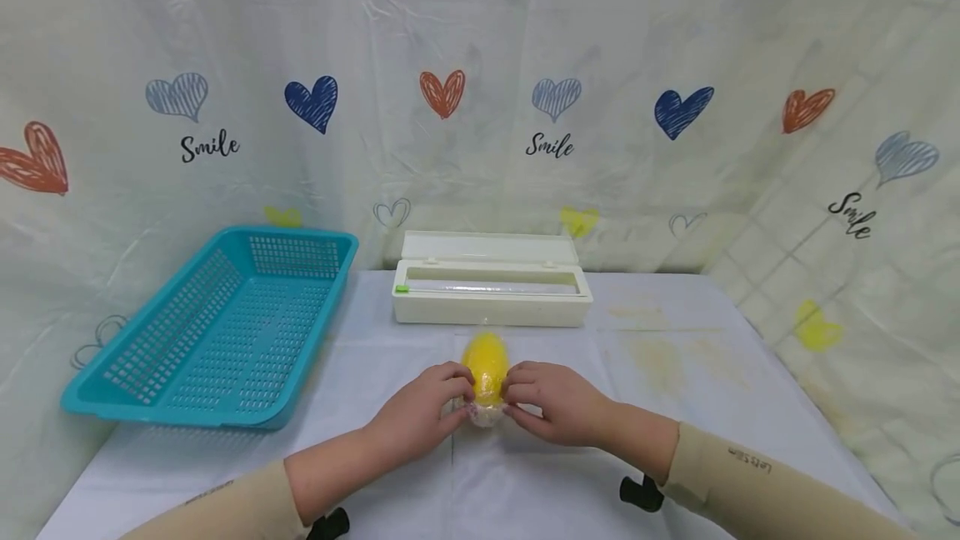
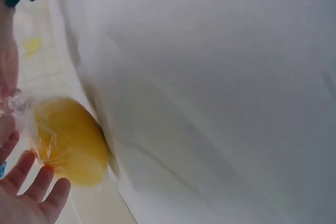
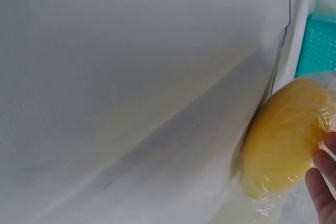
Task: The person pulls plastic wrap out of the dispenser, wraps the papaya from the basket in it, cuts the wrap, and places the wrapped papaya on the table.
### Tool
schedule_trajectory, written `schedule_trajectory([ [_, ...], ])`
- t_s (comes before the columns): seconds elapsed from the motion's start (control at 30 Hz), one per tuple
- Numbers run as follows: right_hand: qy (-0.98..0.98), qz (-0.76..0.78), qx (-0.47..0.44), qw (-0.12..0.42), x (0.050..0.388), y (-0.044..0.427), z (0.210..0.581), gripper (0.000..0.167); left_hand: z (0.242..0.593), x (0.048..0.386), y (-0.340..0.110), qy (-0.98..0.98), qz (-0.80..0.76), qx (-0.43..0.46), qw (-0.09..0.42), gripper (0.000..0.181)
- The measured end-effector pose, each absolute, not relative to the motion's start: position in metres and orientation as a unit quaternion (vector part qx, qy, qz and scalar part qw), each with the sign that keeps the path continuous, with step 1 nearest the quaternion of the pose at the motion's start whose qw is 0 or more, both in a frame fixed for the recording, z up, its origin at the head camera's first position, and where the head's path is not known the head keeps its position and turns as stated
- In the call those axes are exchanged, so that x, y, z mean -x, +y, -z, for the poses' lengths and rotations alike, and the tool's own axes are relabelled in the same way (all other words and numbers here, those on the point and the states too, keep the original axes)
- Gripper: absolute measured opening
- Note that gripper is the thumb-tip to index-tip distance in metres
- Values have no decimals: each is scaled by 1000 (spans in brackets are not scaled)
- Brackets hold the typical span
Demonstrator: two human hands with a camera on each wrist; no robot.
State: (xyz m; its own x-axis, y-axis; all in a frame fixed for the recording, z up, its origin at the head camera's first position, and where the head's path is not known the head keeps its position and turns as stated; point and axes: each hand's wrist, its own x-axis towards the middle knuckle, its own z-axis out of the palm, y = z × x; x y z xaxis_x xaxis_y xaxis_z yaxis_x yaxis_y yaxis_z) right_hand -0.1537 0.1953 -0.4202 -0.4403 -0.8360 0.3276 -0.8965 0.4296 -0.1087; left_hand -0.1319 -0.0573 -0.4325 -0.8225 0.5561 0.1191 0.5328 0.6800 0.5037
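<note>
A yellow oval thing [image 1: 486,361], perhaps a fruit, lies on the table wrapped in clear plastic wrap [image 1: 486,416]. The wrap is bunched and crinkled at the end nearer me. My left hand [image 1: 420,408] is at its left side, pinching the wrap by that near end. From the opposite side my right hand [image 1: 561,405] pinches the wrap too, with its fingers against the yellow surface. Both wrist views show the yellow thing under shiny film, with left fingers [image 2: 39,187] and right fingers [image 3: 319,187] beside it; the thumbs' grip is partly hidden.
Behind the hands stands a white wrap dispenser box [image 1: 491,312], lid raised, with a roll of film [image 1: 491,287] inside. A blue perforated basket [image 1: 243,332] sits at the left. A white cloth [image 1: 675,457] covers the table, and a heart-printed curtain [image 1: 480,23] hangs behind.
</note>
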Motion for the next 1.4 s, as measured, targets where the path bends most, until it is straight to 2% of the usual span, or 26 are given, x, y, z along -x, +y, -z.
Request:
schedule_trajectory([
  [0.2, -863, -144, -467, 128, 152, 193, 424, 7, 430, 134, -58, 903, -349, -246, 49, 2],
  [0.43, -873, -159, -444, 126, 154, 190, 421, 5, 428, 136, -55, 892, -404, -180, 94, 10],
  [0.7, -865, -184, -443, 147, 160, 188, 425, 10, 432, 146, -53, 892, -418, -161, 68, 8],
  [1.07, -871, -284, -387, 104, 172, 187, 432, 11, 430, 156, -51, 893, -412, -169, 68, 10],
  [1.2, -863, -319, -383, 83, 173, 184, 432, 18, 432, 159, -53, 880, -436, -159, 101, 8],
  [1.4, -868, -334, -366, 46, 173, 181, 429, 23, 436, 168, -57, 854, -483, -104, 162, 29],
])
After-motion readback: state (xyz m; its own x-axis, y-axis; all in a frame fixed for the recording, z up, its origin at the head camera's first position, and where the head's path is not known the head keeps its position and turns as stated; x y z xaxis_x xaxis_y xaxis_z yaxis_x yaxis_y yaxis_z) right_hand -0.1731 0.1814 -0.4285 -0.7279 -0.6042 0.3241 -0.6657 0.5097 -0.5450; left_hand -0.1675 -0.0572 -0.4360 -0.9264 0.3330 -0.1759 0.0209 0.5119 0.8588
